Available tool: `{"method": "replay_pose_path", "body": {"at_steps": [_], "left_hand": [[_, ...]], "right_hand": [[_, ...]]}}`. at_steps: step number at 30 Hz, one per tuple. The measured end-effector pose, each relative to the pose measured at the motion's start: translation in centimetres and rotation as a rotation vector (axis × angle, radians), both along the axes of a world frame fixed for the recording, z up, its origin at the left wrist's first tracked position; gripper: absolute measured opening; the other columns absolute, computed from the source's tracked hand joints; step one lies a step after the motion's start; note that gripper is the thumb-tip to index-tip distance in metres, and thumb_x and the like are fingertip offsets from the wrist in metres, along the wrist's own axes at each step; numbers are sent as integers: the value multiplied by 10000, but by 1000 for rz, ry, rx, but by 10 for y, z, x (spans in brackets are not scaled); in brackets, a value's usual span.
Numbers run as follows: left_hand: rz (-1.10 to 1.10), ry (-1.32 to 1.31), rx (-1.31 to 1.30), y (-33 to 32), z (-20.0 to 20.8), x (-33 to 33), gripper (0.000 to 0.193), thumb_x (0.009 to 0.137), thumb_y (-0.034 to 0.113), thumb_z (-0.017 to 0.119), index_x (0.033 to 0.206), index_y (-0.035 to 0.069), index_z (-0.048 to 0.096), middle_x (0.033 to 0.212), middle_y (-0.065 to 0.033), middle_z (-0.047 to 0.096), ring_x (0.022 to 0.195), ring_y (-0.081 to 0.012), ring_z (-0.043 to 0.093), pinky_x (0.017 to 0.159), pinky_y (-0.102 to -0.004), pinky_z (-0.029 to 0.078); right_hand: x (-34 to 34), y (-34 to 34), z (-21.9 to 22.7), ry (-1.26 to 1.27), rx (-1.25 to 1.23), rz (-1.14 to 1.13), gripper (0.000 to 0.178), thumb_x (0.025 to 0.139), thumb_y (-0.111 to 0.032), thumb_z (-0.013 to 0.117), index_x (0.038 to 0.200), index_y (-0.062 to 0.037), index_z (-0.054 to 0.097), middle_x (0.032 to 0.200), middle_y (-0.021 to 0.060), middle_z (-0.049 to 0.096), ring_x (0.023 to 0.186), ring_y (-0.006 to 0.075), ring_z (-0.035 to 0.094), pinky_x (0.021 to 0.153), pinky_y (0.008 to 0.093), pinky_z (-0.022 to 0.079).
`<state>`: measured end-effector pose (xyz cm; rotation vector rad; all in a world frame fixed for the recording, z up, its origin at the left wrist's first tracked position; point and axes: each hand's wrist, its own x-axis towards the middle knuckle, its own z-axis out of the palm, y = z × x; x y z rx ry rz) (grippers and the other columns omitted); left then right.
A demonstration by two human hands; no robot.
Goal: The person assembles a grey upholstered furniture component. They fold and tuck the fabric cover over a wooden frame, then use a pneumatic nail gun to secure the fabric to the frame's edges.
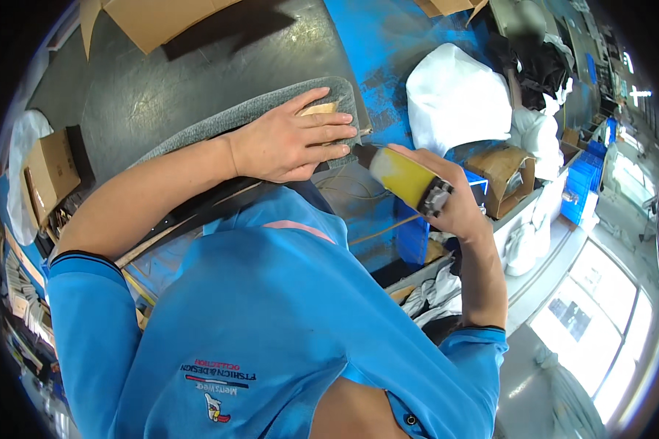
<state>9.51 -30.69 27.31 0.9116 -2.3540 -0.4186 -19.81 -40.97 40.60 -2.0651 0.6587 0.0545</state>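
My left hand (294, 140) lies with fingers outstretched on a grey fabric-covered panel (198, 136) that has a rounded corner. A small tan piece (320, 109) shows between its thumb and fingers. To the right, my right hand (458, 192) is wrapped around a yellow container (405, 178) with a whitish end and a dark metal fitting. It is held tilted, pale end toward the panel's corner and apart from it. My fingers hide part of the container, and its exact kind is unclear.
A dark worktop (124, 84) meets a worn blue surface (373, 69). Beyond my right hand stand a white plastic bag (458, 95), an open cardboard box (499, 175) and a blue bin (414, 238). Cardboard boxes (161, 18) also sit at the far edge and left.
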Motion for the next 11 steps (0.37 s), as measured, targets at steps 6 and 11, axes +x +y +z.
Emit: {"method": "replay_pose_path", "body": {"at_steps": [6,11], "left_hand": [[0,45,18,1,-4,0,462,829,174,671,1283,91,666,1523,-82,553,1480,-274,445,1259,-642,238],[9,66,14,0,-11,-1,458,828,171,689,1279,94,668,1522,-89,553,1479,-282,445,1258,-646,232]], "right_hand": [[33,-17,24,291,-96,197,827,699,-47,793,1487,-160,568,1127,145,697,967,410,673,844,450,553],[58,-25,35,490,-249,398,834,729,-119,818,1513,-189,543,1187,142,706,976,388,695,853,453,569]]}}
